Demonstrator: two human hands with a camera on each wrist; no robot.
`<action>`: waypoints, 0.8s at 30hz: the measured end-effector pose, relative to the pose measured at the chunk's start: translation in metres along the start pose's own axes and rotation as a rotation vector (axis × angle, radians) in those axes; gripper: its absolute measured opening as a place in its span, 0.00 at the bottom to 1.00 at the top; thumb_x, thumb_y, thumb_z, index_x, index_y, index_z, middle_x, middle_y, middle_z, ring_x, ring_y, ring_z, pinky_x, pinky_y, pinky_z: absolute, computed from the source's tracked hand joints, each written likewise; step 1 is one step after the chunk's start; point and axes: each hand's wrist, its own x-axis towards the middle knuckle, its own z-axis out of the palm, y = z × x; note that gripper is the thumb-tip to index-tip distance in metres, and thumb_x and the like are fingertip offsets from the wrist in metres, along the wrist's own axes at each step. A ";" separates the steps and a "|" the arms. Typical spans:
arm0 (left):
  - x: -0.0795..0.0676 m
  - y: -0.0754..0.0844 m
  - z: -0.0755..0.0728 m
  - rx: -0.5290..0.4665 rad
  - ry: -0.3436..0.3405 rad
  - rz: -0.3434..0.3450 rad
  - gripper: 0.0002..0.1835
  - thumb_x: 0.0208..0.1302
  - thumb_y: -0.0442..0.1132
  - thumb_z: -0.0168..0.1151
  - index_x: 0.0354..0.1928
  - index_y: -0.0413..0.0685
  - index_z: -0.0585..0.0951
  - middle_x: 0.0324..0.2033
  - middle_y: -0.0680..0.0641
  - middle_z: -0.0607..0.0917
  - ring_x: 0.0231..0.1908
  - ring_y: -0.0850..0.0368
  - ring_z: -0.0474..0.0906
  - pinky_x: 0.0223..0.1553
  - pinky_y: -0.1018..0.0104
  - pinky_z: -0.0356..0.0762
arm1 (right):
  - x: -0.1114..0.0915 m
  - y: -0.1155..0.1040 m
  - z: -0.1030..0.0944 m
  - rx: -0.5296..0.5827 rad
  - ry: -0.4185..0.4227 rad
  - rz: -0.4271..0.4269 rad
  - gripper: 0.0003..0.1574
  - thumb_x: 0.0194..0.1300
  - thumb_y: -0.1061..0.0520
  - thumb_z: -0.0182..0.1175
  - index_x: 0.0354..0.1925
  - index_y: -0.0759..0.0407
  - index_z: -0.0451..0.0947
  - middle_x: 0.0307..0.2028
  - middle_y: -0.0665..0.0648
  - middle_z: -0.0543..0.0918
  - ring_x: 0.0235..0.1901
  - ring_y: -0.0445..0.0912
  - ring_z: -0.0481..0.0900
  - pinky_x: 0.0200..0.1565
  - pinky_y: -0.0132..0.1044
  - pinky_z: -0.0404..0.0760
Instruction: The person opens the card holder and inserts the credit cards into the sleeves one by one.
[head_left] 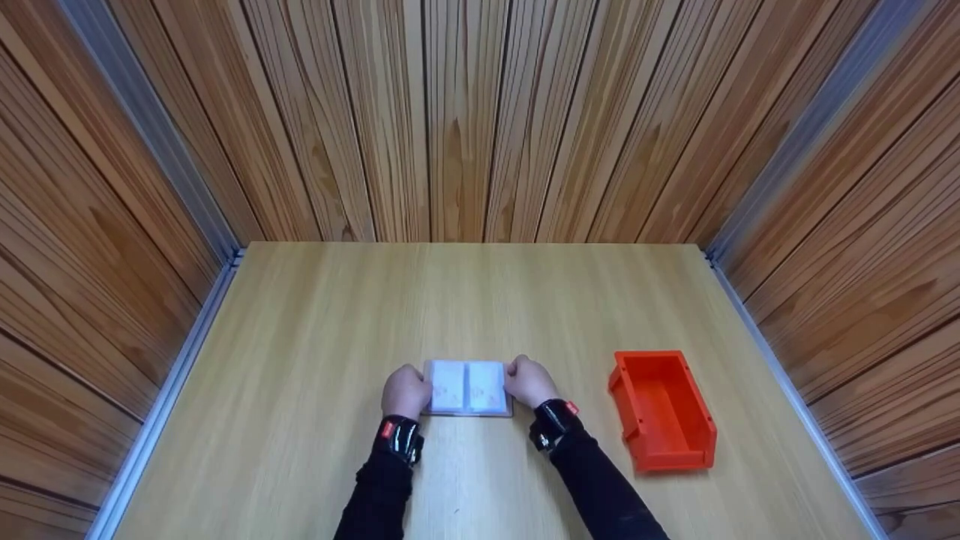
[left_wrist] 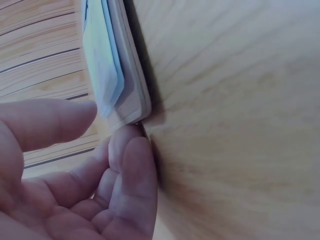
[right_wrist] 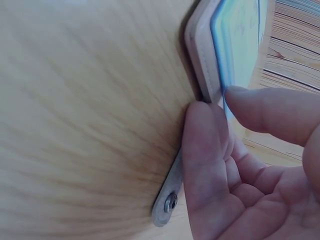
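Note:
A small card holder (head_left: 466, 387) lies spread open on the table, its clear bluish sleeves (head_left: 448, 386) facing up over a pale stitched cover (right_wrist: 202, 55). My left hand (head_left: 406, 391) holds its left edge; in the left wrist view the curled fingers (left_wrist: 132, 165) meet the cover's corner from below, the thumb close above the sleeves. On the other side my right hand (head_left: 531, 381) pinches the right edge, thumb on the sleeves and fingers under the cover. A strap with a metal snap (right_wrist: 171, 201) sticks out beneath the right fingers.
An orange-red plastic bin (head_left: 664, 409) stands on the table to the right of my right arm. Wood-panelled walls (head_left: 457, 120) with metal corner rails (head_left: 161, 135) enclose the wooden table (head_left: 315, 315) at the back and sides.

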 end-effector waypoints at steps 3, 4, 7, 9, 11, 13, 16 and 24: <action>0.000 -0.001 0.001 -0.009 0.007 0.015 0.04 0.54 0.32 0.61 0.24 0.43 0.79 0.25 0.47 0.79 0.29 0.50 0.76 0.31 0.57 0.72 | 0.000 0.000 0.000 -0.002 0.000 0.003 0.07 0.62 0.62 0.62 0.37 0.65 0.75 0.34 0.59 0.81 0.35 0.52 0.77 0.43 0.46 0.78; 0.000 -0.002 0.001 -0.014 0.009 0.018 0.03 0.54 0.32 0.61 0.24 0.43 0.79 0.26 0.47 0.80 0.30 0.49 0.76 0.32 0.56 0.73 | 0.000 0.000 0.000 -0.002 0.001 0.003 0.07 0.62 0.62 0.62 0.37 0.65 0.76 0.34 0.59 0.81 0.35 0.52 0.78 0.43 0.46 0.78; -0.001 -0.002 0.001 -0.031 0.020 0.030 0.02 0.54 0.33 0.61 0.28 0.41 0.80 0.29 0.45 0.82 0.32 0.48 0.78 0.35 0.54 0.75 | 0.000 0.001 0.001 0.000 0.003 -0.002 0.07 0.62 0.62 0.62 0.36 0.65 0.75 0.34 0.59 0.81 0.36 0.53 0.78 0.44 0.46 0.78; -0.001 -0.002 0.000 -0.043 0.026 0.031 0.03 0.55 0.33 0.62 0.30 0.40 0.81 0.31 0.44 0.83 0.34 0.46 0.79 0.38 0.53 0.75 | 0.000 0.001 0.000 0.005 0.003 -0.003 0.07 0.62 0.61 0.63 0.37 0.65 0.76 0.35 0.60 0.82 0.36 0.53 0.78 0.44 0.47 0.78; -0.001 -0.002 0.000 -0.056 0.027 0.028 0.04 0.55 0.33 0.62 0.32 0.39 0.81 0.32 0.43 0.84 0.36 0.46 0.79 0.40 0.52 0.75 | 0.000 0.001 0.000 0.011 0.002 -0.003 0.07 0.62 0.61 0.63 0.37 0.65 0.76 0.35 0.60 0.82 0.37 0.54 0.78 0.45 0.47 0.78; 0.000 -0.001 0.000 -0.067 0.021 0.019 0.04 0.56 0.33 0.62 0.32 0.38 0.80 0.33 0.43 0.83 0.36 0.45 0.79 0.41 0.52 0.75 | 0.000 0.001 0.000 0.014 0.001 -0.005 0.08 0.63 0.61 0.63 0.37 0.65 0.76 0.36 0.60 0.82 0.37 0.54 0.79 0.45 0.48 0.78; 0.001 0.001 -0.001 -0.085 0.008 0.000 0.04 0.58 0.33 0.61 0.33 0.38 0.79 0.33 0.42 0.82 0.37 0.45 0.78 0.42 0.52 0.75 | 0.000 0.001 0.001 0.022 -0.002 -0.003 0.08 0.63 0.61 0.62 0.38 0.65 0.76 0.36 0.60 0.82 0.37 0.54 0.79 0.45 0.48 0.78; -0.001 0.006 -0.002 -0.155 0.056 0.047 0.05 0.54 0.32 0.63 0.34 0.39 0.82 0.35 0.42 0.84 0.38 0.45 0.80 0.42 0.52 0.76 | -0.001 0.002 0.001 0.019 0.022 -0.026 0.08 0.62 0.61 0.62 0.36 0.65 0.76 0.35 0.62 0.83 0.37 0.54 0.79 0.45 0.48 0.78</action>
